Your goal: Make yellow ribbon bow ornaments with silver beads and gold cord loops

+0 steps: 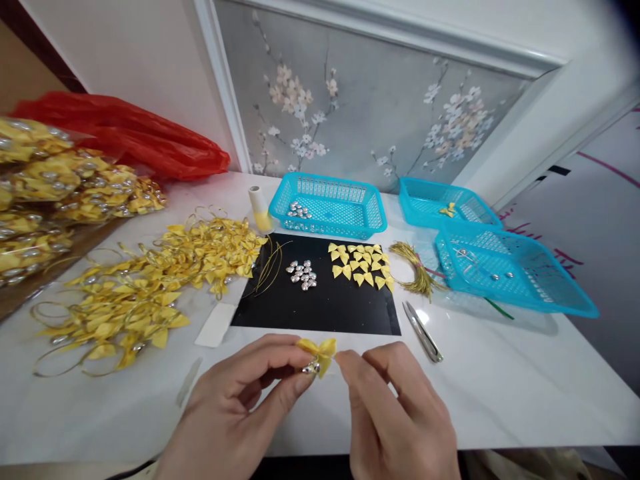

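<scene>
A: Well, what did the left hand (237, 393) have?

B: It pinched a little yellow bow (323, 348) between its thumb and first finger. Some shiny beads (311, 367) sat just under the bow, close to the thumb.

A: Where was the bow?

B: Over the white table (500, 380), on the near side of the black mat (320, 310). If the bow was the middle of a clock, the left hand was at eight and the right hand (400, 400) was at four.

A: Did the right hand hold something too?

B: Its thumb and first finger were squeezed together right beside the bow (I couldn't tell if a bit of thread was in there, it was too tiny). Its other fingers were bent in.

A: What was around them?

B: The mat was at twelve, with a heap of silver beads (303, 275) on it. At one, small yellow bows (369, 277) lay in rough rows, also on the mat. Some snips (425, 337) lay almost at three.

A: And the big pile (170, 267)?

B: That was at about ten, all yellow bows and gold loops.
</scene>
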Action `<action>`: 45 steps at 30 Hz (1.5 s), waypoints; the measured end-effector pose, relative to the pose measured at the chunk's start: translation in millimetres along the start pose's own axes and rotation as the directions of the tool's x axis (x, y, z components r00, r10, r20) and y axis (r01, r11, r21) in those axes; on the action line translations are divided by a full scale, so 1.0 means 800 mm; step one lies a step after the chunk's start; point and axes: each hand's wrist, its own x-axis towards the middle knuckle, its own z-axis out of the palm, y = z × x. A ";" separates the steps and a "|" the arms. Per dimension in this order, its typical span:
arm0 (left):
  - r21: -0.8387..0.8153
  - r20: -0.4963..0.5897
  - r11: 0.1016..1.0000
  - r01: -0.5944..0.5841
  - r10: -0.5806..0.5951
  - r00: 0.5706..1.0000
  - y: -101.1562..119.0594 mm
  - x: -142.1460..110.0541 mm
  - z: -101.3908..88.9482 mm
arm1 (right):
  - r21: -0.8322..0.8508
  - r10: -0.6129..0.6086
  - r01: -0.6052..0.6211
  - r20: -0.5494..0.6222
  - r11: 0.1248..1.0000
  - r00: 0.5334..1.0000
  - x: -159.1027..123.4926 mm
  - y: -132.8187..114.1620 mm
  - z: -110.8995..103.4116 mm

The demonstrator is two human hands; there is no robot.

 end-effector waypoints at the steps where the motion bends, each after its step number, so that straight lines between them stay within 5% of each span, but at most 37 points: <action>1: 0.010 -0.004 1.000 -0.008 0.008 1.000 0.000 0.000 0.000 | -0.001 -0.001 0.001 0.003 1.000 1.000 0.000 0.000 0.000; 31: 0.185 0.088 0.971 -0.150 0.136 0.987 -0.018 -0.003 -0.002 | -0.055 -0.020 0.021 0.010 0.998 1.000 -0.003 -0.003 0.005; 45: 0.221 0.139 0.930 -0.295 0.269 0.953 -0.018 -0.003 -0.003 | 0.088 0.191 -0.184 -0.075 0.979 0.979 -0.012 -0.017 0.031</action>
